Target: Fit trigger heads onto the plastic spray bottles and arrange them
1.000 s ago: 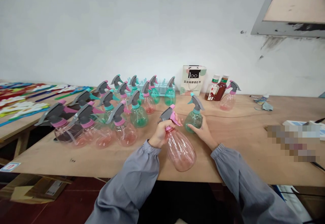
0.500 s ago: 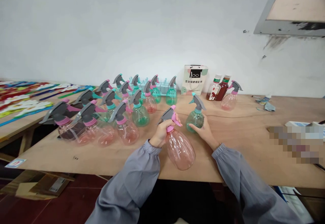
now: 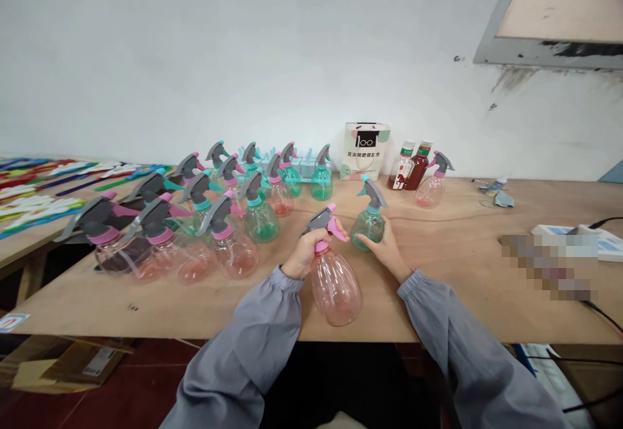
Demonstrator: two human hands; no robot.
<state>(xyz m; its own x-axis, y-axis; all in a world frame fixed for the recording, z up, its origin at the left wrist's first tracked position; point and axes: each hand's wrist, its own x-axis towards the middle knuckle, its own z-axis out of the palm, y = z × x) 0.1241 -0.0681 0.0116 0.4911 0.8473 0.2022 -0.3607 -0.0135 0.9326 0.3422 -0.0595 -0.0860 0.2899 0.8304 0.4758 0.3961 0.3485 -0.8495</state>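
My left hand point(image 3: 302, 252) is closed round the neck of a pink spray bottle point(image 3: 337, 286), fingers near its pink trigger; the bottle leans with its base toward me. To the right, my right hand point(image 3: 384, 245) grips the body of a green spray bottle point(image 3: 368, 221), which is upright with a grey and teal head. Left of my hands stand several more spray bottles, among them a pink one point(image 3: 237, 255) and a green one point(image 3: 261, 220). Another pink spray bottle point(image 3: 430, 190) stands apart at the back right.
A paper bag point(image 3: 365, 151) and two drink bottles point(image 3: 416, 168) stand by the wall. A light-blue rack point(image 3: 307, 169) is behind the spray bottles. Small items point(image 3: 497, 190) and a power strip point(image 3: 574, 241) lie right. Colourful strips point(image 3: 43, 189) cover a left table.
The view has turned slightly to the right, so everything sits further left. Both hands keep their hold; the pink bottle in my left hand hangs a little more upright.
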